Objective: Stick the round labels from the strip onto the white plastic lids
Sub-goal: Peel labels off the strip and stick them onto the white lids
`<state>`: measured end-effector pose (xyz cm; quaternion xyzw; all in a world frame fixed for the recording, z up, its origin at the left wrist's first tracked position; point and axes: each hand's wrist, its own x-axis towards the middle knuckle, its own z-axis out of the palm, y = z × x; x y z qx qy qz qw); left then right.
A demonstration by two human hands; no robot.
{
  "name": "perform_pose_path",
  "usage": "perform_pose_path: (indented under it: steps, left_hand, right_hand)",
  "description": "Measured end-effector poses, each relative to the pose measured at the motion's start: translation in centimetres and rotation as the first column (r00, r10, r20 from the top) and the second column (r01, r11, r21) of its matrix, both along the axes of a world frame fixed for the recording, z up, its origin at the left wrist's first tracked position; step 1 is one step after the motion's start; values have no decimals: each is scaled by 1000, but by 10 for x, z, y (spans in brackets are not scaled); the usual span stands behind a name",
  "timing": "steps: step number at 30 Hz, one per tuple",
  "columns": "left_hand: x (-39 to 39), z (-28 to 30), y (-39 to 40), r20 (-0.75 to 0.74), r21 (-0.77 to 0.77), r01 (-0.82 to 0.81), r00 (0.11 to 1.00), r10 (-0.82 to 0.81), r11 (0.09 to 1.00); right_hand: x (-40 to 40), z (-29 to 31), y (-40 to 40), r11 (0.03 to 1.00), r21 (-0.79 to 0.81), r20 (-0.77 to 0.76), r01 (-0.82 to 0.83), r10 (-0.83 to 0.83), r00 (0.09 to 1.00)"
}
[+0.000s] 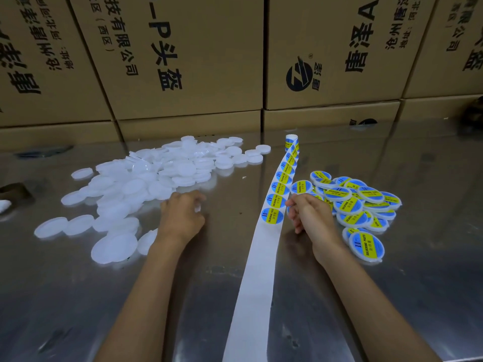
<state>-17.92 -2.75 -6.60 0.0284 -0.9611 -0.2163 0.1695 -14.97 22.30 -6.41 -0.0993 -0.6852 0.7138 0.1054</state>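
The left hand lies knuckles-up at the near edge of the heap of bare white lids, its fingers curled downward so that their tips are out of sight; a sliver of white shows at its far side, but whether it grips a lid there cannot be told. The right hand has its fingers bent round a labelled lid, of which only a small blue edge peeps out beside the fingertips, just right of the label strip. That strip is a long white backing band running from the bottom edge of the view (where it is cut off) up and slightly rightward between the two forearms to a small upright roll at the far end. Its near half is bare; farther up it carries a single file of round labels, blue with a yellow band reading SOLDERING PASTE, the smaller print too fine to read. To the right sits a pile of finished lids, already labelled, on the shiny metal table. Printed cardboard cartons wall off the back.
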Motion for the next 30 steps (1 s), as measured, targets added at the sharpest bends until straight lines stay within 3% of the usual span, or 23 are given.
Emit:
perform_pose_path:
  steps: [7, 11, 13, 16, 18, 19, 21, 23, 25, 27, 30]
  left_hand:
    - [-2, -1, -4, 11, -204, -194, 980, 201, 959]
    - [-2, -2, -5, -8, -210, -246, 968, 250, 946]
    - [-3, -1, -5, -46, -87, -227, 974, 224, 970]
    - [-3, 5, 3, -95, 335, -84, 988, 123, 938]
    - [-1, 10, 10, -42, 598, -16, 998, 52, 801]
    - [0, 12, 13, -1, 740, 0, 1000, 2, 672]
    - [1, 17, 18, 46, 953, 7, 985, -168, 303]
    - [4, 21, 21, 15, 1000, -18, 952, -307, -9]
    - [8, 23, 25, -19, 975, -62, 934, -356, -215]
    - [10, 23, 32, -22, 946, -98, 932, -363, -309]
    - [11, 19, 42, 22, 973, -109, 921, -389, -204]
  right_hand:
    - [0, 0, 0, 1000, -3, 0, -11, 11, 1000]
    - [-1, -2, 1, 1000, 18, -6, -9, 9, 1000]
    - [-3, -5, -1, 995, 98, -46, 20, -16, 999]
    - [-3, -12, -9, 921, 377, -236, 100, -9, 972]
    - [-3, -20, -12, 778, 614, -309, 133, 82, 947]
    - [-4, -25, -13, 694, 705, -307, 147, 112, 945]
    - [-6, -33, -12, 561, 815, -272, 146, 147, 951]
    - [-7, -37, -12, 519, 846, -240, 125, 161, 957]
    - [-8, -38, -11, 521, 846, -239, 113, 181, 954]
    - [-8, -36, -11, 534, 839, -239, 101, 196, 951]
    - [-6, -32, -11, 553, 831, -231, 67, 233, 945]
